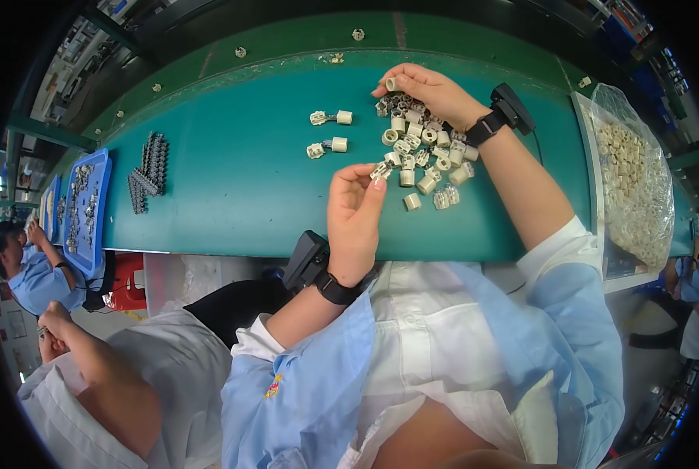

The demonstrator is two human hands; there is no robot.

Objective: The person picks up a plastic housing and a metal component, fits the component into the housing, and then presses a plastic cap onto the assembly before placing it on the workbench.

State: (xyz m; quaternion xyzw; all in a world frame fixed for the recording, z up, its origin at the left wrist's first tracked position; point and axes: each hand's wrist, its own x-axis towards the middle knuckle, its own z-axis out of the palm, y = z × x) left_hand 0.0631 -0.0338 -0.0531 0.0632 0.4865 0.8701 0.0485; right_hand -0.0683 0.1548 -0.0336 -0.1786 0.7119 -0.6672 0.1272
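Fingers and thumb of the left hand pinch a small cream plastic slotted fitting at the near left edge of a heap of cream plastic fittings. Its long axis seems to slant, the far end toward the right. Over the far side of that heap, the right hand is curled, its fingertips closed, as far as can be told, on a short cream plastic cylinder. This cylinder lies beyond the slotted fitting and only slightly to its right, so the two held pieces are apart, with part of the heap between and beside them.

Two cream-and-dark linked pieces lie on the green-topped bench, beyond the left fingers and to their left: a far linked piece and a near linked piece. Both stretch roughly left to right, cylinder at the right end; the left hand is closer to the near one. Well off to the left rests a bundle of dark grey ridged strips.

As for markings, no lettering can be read on the fittings. A small red-and-yellow embroidered emblem shows on the light blue shirt; any writing there is too small to make out.
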